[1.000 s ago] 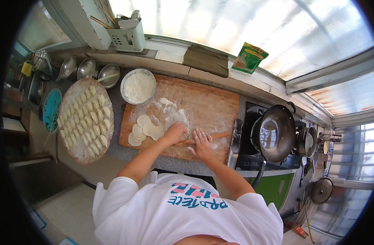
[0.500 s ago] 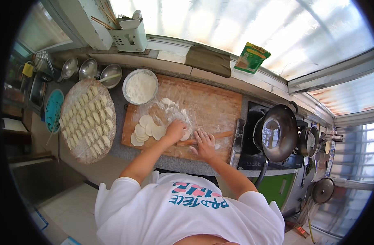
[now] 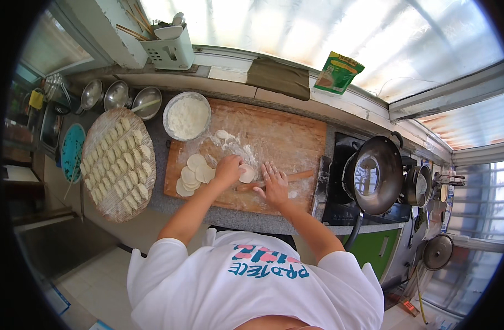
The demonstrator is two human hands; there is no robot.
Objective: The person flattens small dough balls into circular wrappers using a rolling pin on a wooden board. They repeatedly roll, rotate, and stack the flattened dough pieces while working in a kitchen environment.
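Both hands over the board (image 3: 287,129), which lies lengthwise on the counter (image 3: 177,208).

Left hand (image 3: 228,169): fingers curled, tips at the left edge of a dough disc (image 3: 247,174). Cannot tell whether thumb and finger pinch it.

Right hand (image 3: 274,185): palm down, fingers spread, laid on the pin (image 3: 300,175). Pin lies aslant in the board's near right part, its right end towards the right edge and farther from the near edge than its left end.

Disc: between the hands, just beyond the pin's left part; contact with the pin unclear.

Wrappers (image 3: 192,175): overlapping pile by the board's near left corner, several pale rounds.

Flour bowl (image 3: 165,116): at the far left corner of the board. Loose flour (image 3: 240,147) scattered between it and the disc, with a small dough lump (image 3: 221,134) at its far side.

Round tray (image 3: 110,119): beyond the board's left edge, bearing rows of dumplings (image 3: 121,164).

Wok (image 3: 379,176): on the stove (image 3: 335,213), beyond the board's right edge.
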